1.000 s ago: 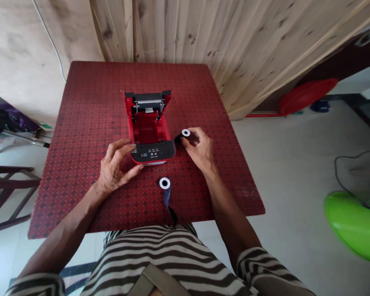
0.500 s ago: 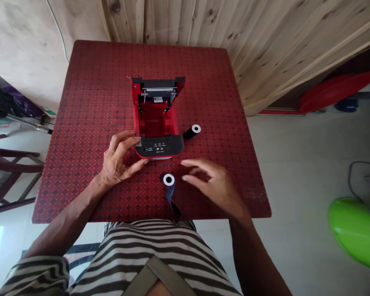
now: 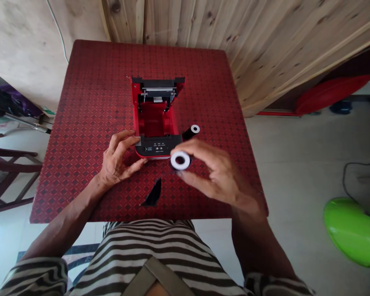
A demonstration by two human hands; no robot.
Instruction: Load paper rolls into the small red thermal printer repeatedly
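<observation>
A small red and black printer (image 3: 159, 147) sits on the table with its lid raised, showing a hollow red compartment. My left hand (image 3: 119, 158) grips its front left corner, fingers along the side and thumb at the front edge. Above the printer's front right corner, my right hand (image 3: 214, 170) pinches a black ribbon roll (image 3: 180, 160) by thumb and fingers, its white ringed end turned up to me. A dark ribbon strip (image 3: 154, 193) shows below and left of that roll; whether the two join I cannot tell. Another black ribbon roll (image 3: 191, 131) lies against the printer's right side.
The red patterned table (image 3: 92, 82) carries all of this, its front edge close to my striped shirt. Wooden planks (image 3: 188, 24) line the far side. A wooden chair (image 3: 12, 172) stands at the left, and a green rounded object (image 3: 351, 230) is on the floor at right.
My right hand has closed on the near ribbon roll and lifted it up and slightly right toward the printer. The ribbon strip has swung left. My left hand stays on the printer.
</observation>
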